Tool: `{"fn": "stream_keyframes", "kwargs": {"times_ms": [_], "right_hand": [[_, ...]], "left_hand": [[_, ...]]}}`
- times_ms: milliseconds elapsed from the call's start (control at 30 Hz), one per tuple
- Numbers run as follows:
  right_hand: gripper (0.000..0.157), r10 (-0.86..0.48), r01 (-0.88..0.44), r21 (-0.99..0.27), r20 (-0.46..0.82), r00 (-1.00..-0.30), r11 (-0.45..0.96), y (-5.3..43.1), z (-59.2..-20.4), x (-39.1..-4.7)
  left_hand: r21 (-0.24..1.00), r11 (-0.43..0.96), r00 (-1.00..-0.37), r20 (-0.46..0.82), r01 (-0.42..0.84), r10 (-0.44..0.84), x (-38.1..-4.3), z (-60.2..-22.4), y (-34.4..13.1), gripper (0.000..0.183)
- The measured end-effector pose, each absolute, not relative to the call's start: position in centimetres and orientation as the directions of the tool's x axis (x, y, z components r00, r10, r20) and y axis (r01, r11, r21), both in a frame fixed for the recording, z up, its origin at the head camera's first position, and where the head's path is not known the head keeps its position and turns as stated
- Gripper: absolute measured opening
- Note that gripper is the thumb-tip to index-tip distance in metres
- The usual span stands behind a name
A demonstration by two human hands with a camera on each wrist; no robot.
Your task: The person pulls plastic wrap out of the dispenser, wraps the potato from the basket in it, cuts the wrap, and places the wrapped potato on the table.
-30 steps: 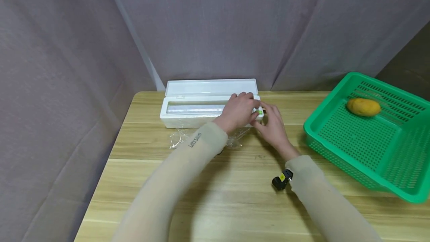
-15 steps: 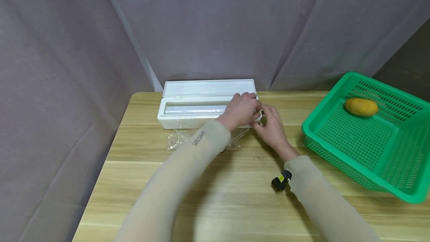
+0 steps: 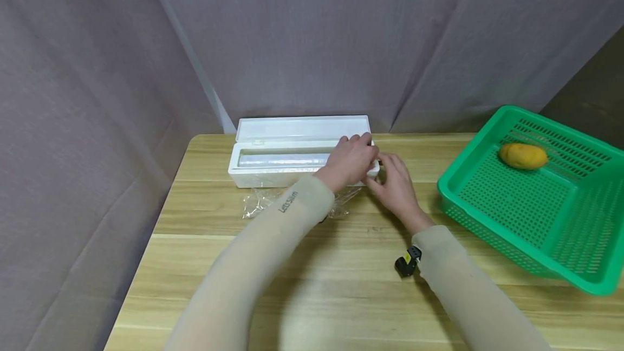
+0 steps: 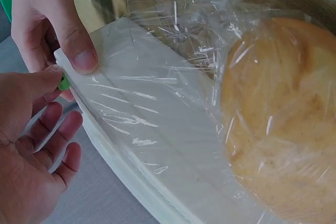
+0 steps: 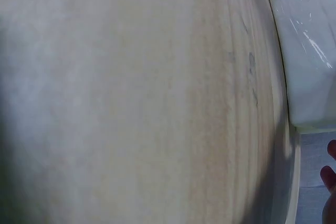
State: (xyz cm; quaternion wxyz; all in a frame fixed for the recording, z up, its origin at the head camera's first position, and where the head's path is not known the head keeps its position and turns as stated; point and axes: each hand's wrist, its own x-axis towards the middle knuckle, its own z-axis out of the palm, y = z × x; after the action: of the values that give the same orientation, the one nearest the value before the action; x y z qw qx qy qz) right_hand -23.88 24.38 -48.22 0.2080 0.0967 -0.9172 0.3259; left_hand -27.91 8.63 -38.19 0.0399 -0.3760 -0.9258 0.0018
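roll partly hidden, green basket cut off at right

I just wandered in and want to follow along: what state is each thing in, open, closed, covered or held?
White box: open, right end gripped by the right hand.
Lid: raised.
Film roll: lying inside the box.
Clear film: over the box's front, crumpled beyond it.
Green piece: pinched by the left hand.
Fruit by the box: under film.
Green basket: upright.
Fruit in the basket: lying down.
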Motion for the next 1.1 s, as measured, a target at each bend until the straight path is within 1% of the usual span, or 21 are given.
{"fn": "stream_keyframes", "kwargs": {"times_ms": [300,500,633,733,867,1100], "right_hand": [[0.06,-0.064,-0.343,-0.511,0.486,-0.872,0.789,24.4,-48.4,-24.1],[0.064,-0.065,-0.344,-0.504,0.491,-0.869,0.792,24.1,-48.3,-24.2],[0.067,-0.071,-0.354,-0.496,0.501,-0.863,0.793,23.9,-48.3,-24.3],[0.07,-0.079,-0.373,-0.496,0.516,-0.853,0.785,23.8,-48.2,-24.3],[0.072,-0.066,-0.365,-0.516,0.508,-0.859,0.775,24.0,-48.2,-24.2],[0.075,-0.044,-0.321,-0.534,0.466,-0.884,0.782,24.8,-48.1,-24.0]], "left_hand": [[-0.117,0.697,-0.699,0.034,0.707,0.715,-27.6,-38.1,8.1,0.039],[-0.137,0.692,-0.696,0.032,0.708,0.718,-27.5,-38.0,7.4,0.058],[-0.151,0.685,-0.69,0.026,0.713,0.723,-27.5,-37.9,6.8,0.061],[-0.167,0.678,-0.685,0.021,0.716,0.728,-27.5,-37.8,6.0,0.05],[-0.168,0.68,-0.688,0.016,0.714,0.726,-27.9,-37.8,4.3,0.032],[-0.117,0.692,-0.696,0.003,0.712,0.718,-28.4,-37.7,-0.5,0.017]]}}
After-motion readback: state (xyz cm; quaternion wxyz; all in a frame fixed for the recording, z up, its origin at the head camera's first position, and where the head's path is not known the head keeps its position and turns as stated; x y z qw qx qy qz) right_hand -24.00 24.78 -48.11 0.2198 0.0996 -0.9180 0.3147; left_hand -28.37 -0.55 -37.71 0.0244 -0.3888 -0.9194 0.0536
